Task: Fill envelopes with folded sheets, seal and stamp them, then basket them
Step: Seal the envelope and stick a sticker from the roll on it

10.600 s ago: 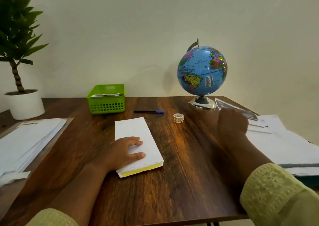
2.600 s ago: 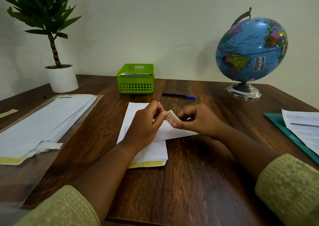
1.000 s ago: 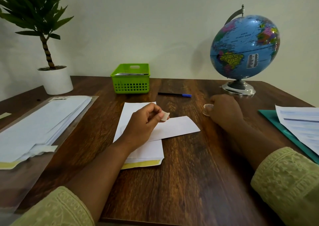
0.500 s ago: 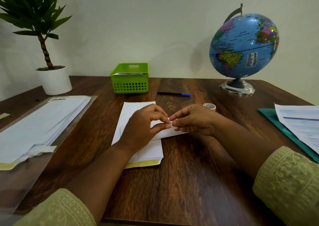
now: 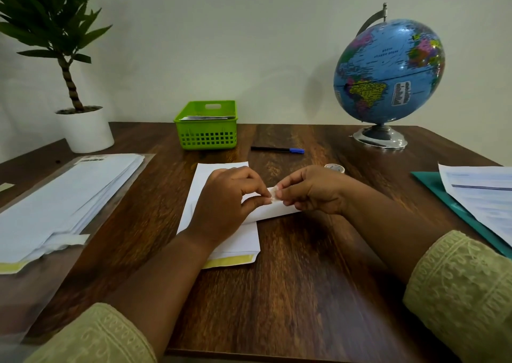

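**Peeling a small sticker over the envelope**

Spanning the view, the wooden desk carried a potted plant far left and a globe far right, with the green basket between them. Nearer, a white envelope lay at centre. Above it, the left hand and right hand each pinched one small pale sticker, probably the stamp. Peeling it cleanly likely called for a firm left pinch and a slow pull rightward.
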Tool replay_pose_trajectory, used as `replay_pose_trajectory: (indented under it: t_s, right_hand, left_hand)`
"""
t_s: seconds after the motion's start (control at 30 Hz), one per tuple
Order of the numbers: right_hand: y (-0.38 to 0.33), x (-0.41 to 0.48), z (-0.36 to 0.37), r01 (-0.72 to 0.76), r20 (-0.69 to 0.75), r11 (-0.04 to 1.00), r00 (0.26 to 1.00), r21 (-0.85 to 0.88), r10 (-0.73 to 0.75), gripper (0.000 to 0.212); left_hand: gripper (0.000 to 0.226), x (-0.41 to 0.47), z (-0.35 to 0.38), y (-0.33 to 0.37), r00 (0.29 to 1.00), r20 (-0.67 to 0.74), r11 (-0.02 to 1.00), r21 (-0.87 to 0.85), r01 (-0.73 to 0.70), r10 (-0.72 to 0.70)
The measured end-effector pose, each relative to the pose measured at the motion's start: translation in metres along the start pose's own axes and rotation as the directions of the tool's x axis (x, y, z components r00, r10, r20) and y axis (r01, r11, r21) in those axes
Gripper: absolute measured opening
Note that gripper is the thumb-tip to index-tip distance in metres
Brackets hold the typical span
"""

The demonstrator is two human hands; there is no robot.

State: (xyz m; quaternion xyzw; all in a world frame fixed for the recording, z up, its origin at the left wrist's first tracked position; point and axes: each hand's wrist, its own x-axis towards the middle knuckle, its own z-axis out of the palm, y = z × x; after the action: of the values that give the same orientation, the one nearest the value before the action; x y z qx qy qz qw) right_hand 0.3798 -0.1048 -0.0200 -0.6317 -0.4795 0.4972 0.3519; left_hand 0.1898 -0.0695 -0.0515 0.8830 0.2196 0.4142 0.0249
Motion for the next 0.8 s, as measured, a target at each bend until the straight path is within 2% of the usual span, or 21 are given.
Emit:
replay_pose_trajectory:
  t_s: [0.07,0.17,0.23,0.3,0.43,0.57,0.8]
  right_hand:
    - [-0.003,-0.001,-0.005,0.019,-0.091,0.997,0.996,0.070,-0.012,0.011]
    - [-0.004,-0.003,-0.015,0.038,-0.290,0.978,0.957,0.203,0.023,0.009]
    - [-0.002,-0.003,-0.024,0.060,-0.409,0.966,0.911,0.253,0.051,0.016]
    - [0.000,-0.004,-0.031,0.051,-0.466,0.965,0.881,0.258,0.078,0.016]
    - [0.004,-0.003,-0.032,-0.035,-0.447,0.990,0.890,0.139,0.094,0.008]
    - [0.008,0.002,-0.024,-0.110,-0.417,0.994,0.903,0.001,0.100,0.007]
    - [0.013,0.002,-0.027,-0.074,-0.409,0.994,0.907,0.075,0.098,0.003]
  left_hand:
    - [0.023,0.000,0.003,-0.002,0.998,0.033,0.998,-0.026,0.054,-0.053]
    - [0.052,-0.005,0.010,-0.009,0.953,0.247,0.985,0.028,0.173,-0.174]
    - [0.051,-0.010,0.015,-0.014,0.902,0.369,0.974,0.121,0.191,-0.223]
    - [0.044,-0.013,0.017,-0.016,0.884,0.394,0.963,0.186,0.193,-0.253]
    - [0.043,-0.011,0.019,-0.010,0.913,0.342,0.939,0.326,0.107,-0.223]
    - [0.041,-0.007,0.019,-0.001,0.918,0.349,0.921,0.388,0.040,-0.187]
    - [0.033,-0.008,0.018,0.005,0.936,0.330,0.930,0.368,-0.004,-0.126]
